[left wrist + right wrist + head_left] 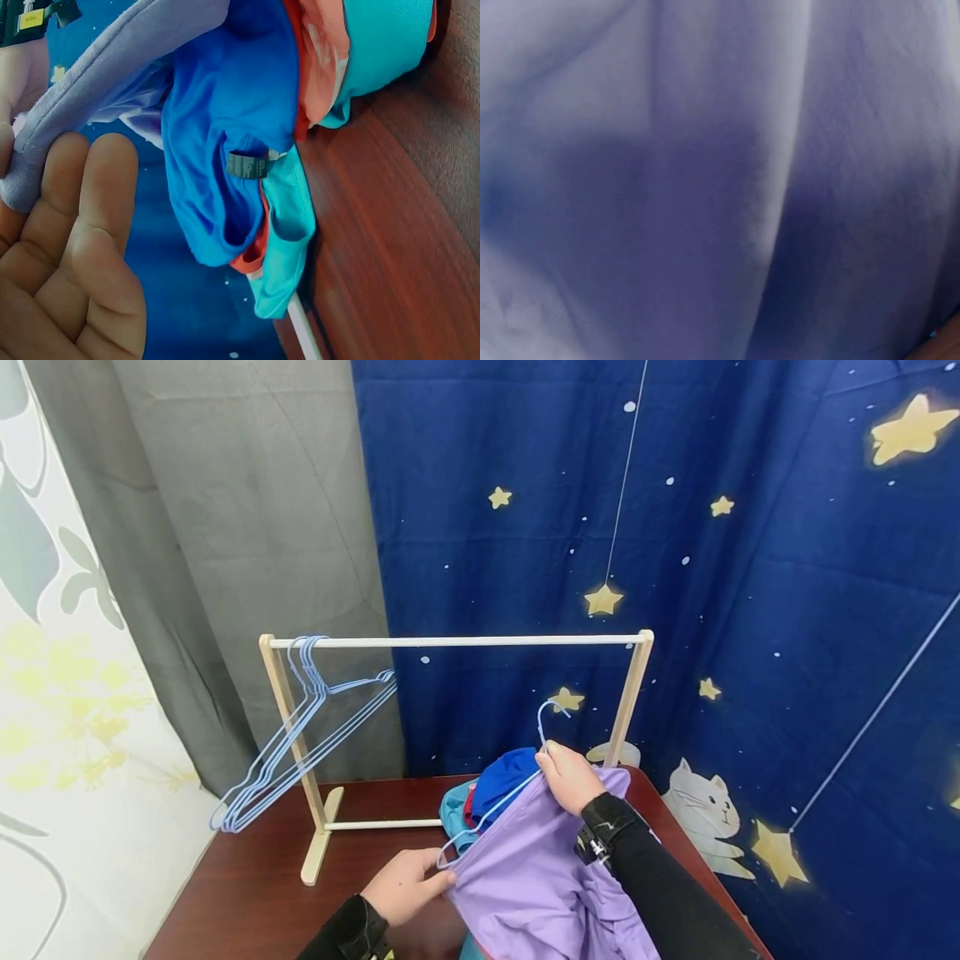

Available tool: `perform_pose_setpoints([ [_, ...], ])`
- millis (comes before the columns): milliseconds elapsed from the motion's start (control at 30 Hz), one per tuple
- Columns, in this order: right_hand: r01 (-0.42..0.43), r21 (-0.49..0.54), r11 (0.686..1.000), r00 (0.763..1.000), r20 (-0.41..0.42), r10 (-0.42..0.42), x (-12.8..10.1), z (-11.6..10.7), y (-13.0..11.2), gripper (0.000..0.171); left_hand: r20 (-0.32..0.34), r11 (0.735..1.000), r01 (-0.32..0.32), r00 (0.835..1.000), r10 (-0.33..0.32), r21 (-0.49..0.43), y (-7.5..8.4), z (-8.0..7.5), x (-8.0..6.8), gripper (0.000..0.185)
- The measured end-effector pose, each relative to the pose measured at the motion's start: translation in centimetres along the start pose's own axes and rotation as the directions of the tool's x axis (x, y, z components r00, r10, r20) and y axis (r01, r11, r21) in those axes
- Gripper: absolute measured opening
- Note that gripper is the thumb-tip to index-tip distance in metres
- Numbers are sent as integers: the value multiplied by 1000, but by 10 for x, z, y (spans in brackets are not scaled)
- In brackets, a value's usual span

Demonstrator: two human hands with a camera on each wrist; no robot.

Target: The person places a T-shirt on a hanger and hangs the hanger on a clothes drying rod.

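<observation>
A purple garment (525,881) lies lifted over the near table edge, with a light blue wire hanger (542,727) partly inside it. My right hand (553,770) grips the hanger's neck together with the garment's top; the hook sticks up above it. At the garment's lower left edge, my left hand (442,878) pinches the fabric where the hanger's end shows. In the left wrist view my fingers (82,240) sit under the purple garment's hem (97,82). Purple cloth (720,180) fills the right wrist view.
A wooden clothes rack (457,642) stands on the dark wooden table (247,893), with several blue hangers (300,735) on its left end. A pile of blue (232,112), teal (382,37) and coral clothes lies behind the purple one. Curtains hang close behind.
</observation>
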State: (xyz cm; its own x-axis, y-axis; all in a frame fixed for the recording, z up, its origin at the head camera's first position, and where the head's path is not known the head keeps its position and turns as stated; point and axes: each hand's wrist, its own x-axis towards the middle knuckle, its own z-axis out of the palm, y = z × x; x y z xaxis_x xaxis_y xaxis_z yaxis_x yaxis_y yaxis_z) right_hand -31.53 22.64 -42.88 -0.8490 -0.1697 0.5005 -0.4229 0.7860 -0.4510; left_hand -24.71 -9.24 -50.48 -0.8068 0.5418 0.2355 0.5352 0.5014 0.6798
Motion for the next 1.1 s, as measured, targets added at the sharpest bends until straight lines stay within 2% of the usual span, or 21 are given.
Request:
perform_pose_setpoints([
  [267, -29, -10, 1000, 999, 37, 29, 0, -2, 2, 19, 1, 996, 7, 1000, -7, 89, 7, -10, -2, 26],
  [567, -1, -38, 999, 996, 88, 4, -2, -4, 4, 21, 57, 997, 15, 998, -19, 77, 9, -27, 3, 26],
  [800, 8, -28, 1000, 994, 107, -5, -5, -2, 6, 23, 16, 995, -1, 1000, -1, 102, 17, -35, 13, 26],
  [1100, 17, -51, 999, 993, 120, -10, -7, 7, 5, 22, -33, 999, 21, 999, -20, 28, 28, -29, 31, 19],
])
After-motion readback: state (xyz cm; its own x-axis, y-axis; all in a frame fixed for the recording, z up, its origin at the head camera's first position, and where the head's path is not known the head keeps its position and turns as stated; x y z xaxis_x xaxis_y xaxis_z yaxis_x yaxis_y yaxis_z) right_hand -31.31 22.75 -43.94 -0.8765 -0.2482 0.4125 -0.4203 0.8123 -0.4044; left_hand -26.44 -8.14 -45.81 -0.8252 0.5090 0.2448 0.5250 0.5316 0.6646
